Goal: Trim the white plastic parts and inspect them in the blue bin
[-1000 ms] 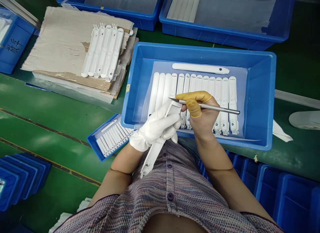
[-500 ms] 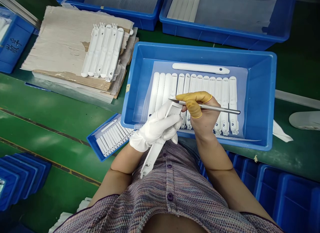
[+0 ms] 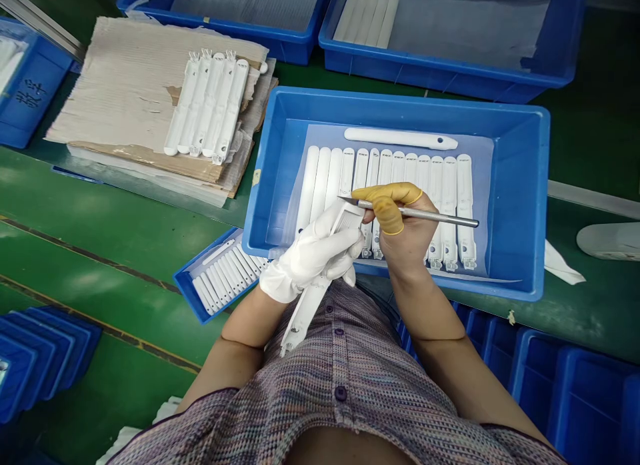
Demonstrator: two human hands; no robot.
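Observation:
My left hand (image 3: 315, 252), in a white glove, is closed round a long white plastic part (image 3: 306, 312) that slants down toward my shirt. The part's upper end pokes out past the glove. My right hand (image 3: 407, 225), with yellow finger cots on two fingers, grips a slim silver craft knife (image 3: 435, 216) like a pen. The blade points left, right by the part's upper end; whether it touches cannot be made out. Below both hands stands a blue bin (image 3: 520, 205) holding a row of similar white parts (image 3: 465, 198), with one lying crosswise (image 3: 400, 138) behind them.
Several white parts (image 3: 207, 105) lie on stacked cardboard (image 3: 125, 78) at the left. Two more blue bins (image 3: 450, 68) stand at the back. A small blue tray of white pieces (image 3: 230, 278) is at lower left. Stacked blue bins (image 3: 590, 398) fill the lower right.
The view has shifted very slightly. Both hands, the knife and the white part hold nearly the same pose.

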